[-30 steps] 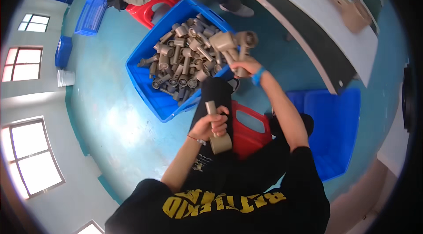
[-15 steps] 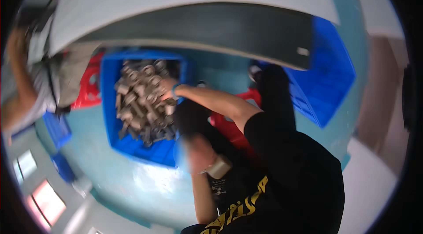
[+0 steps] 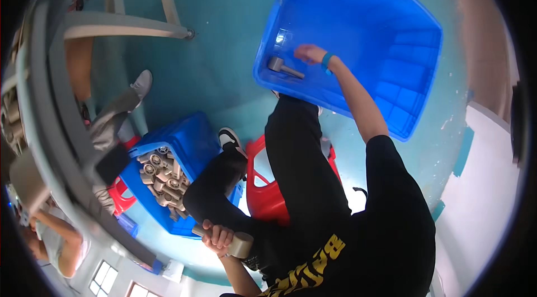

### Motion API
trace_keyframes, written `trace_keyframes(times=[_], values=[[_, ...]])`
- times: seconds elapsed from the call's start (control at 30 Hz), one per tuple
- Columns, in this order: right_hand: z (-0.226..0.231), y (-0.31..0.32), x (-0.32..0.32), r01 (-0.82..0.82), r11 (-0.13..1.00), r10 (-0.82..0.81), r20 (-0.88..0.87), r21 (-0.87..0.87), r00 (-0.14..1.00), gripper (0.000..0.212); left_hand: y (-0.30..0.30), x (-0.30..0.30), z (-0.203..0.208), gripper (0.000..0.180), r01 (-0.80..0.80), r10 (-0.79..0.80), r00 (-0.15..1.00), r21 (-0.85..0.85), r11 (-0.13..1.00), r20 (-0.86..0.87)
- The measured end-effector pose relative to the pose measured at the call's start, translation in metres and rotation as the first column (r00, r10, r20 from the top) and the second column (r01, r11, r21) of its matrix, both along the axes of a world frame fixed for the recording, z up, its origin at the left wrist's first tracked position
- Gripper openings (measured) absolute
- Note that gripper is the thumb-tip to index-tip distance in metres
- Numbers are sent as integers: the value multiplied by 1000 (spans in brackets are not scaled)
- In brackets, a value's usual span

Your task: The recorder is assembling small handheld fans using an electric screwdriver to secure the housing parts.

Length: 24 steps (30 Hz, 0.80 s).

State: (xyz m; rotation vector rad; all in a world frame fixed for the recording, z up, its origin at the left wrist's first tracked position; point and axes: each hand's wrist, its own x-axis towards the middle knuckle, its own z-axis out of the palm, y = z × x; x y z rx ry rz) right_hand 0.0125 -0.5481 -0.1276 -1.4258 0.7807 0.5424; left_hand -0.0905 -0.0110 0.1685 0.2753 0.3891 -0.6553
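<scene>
My left hand (image 3: pixel 218 239), by my lap, is closed around the handle of a beige hair-dryer-shaped piece (image 3: pixel 241 245) with a thick round head. My right hand (image 3: pixel 309 54), with a teal band at the wrist, reaches inside a large blue bin (image 3: pixel 358 34). Its fingers look loosely apart and hold nothing that I can make out. A similar beige piece (image 3: pixel 286 67) lies at the bin's near left corner, just beside that hand but apart from it. Left of my legs, a tilted smaller blue bin (image 3: pixel 193 140) holds a heap of such pieces (image 3: pixel 164 177).
Between my legs stands a red plastic stool (image 3: pixel 263 199). A worktable (image 3: pixel 61 101) runs along the left, with a pale metal leg frame (image 3: pixel 131 26) beyond it. Another person's arm (image 3: pixel 59 227) and shoe (image 3: pixel 142 83) show at the left. A white panel (image 3: pixel 475 168) stands at right.
My view has swung to the right. My right hand has left the heap of beige pieces and is now in the large blue bin. My left hand still grips its piece.
</scene>
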Motion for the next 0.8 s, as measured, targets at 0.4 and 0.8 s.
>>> trace_keyframes(times=[0.4,0.8], values=[[-113,49,-10,-700,659,558,-446,-275,700,54,-33,11,6,50,61,-25,993,321,945,-115],[250,71,-41,1,949,131,398,-316,908,35,-64,13,20,56,87,-96,985,70,994,142]])
